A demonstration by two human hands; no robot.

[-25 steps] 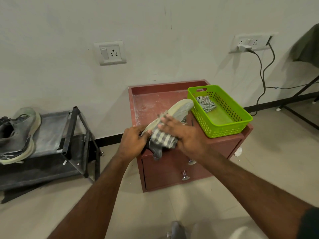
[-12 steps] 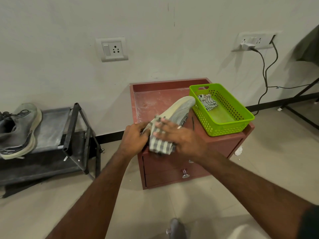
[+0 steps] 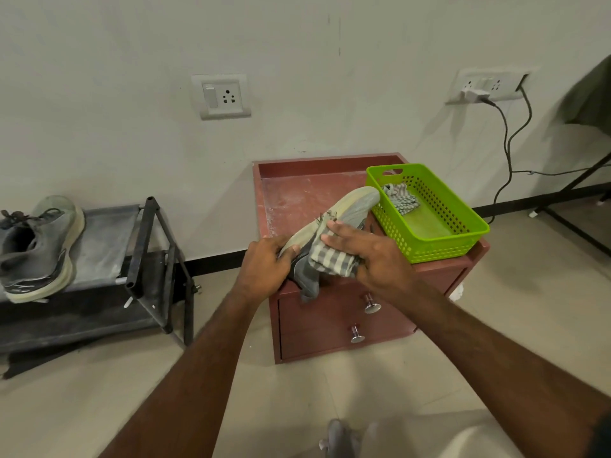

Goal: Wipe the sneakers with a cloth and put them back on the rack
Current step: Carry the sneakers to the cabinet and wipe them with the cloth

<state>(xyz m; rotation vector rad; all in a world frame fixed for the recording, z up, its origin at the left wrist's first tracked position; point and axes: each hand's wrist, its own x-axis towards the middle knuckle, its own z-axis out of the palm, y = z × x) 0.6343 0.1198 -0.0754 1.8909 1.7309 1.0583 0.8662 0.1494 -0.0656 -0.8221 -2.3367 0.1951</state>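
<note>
Over the red wooden cabinet [image 3: 291,200], head view: the left hand [image 3: 264,264] grips the heel end of a grey sneaker [image 3: 350,209], fingers curled round its pale foam sole, toe tilted up toward the perforated lime plastic basket [image 3: 463,239]. The right hand [image 3: 373,256] presses a checked woven cloth [image 3: 330,259] against the shoe's side, fingers fairly straight on top, thumb tucked beneath the fabric. A second striped rag [image 3: 398,198] lies crumpled inside the basket. Dusty cabinet top sits bare behind the shoe, raised lip round three sides. Off left, the black metal shoe rack [image 3: 145,256] carries the matching sneaker [image 3: 39,252] on its fabric shelf, with room beside it.
</note>
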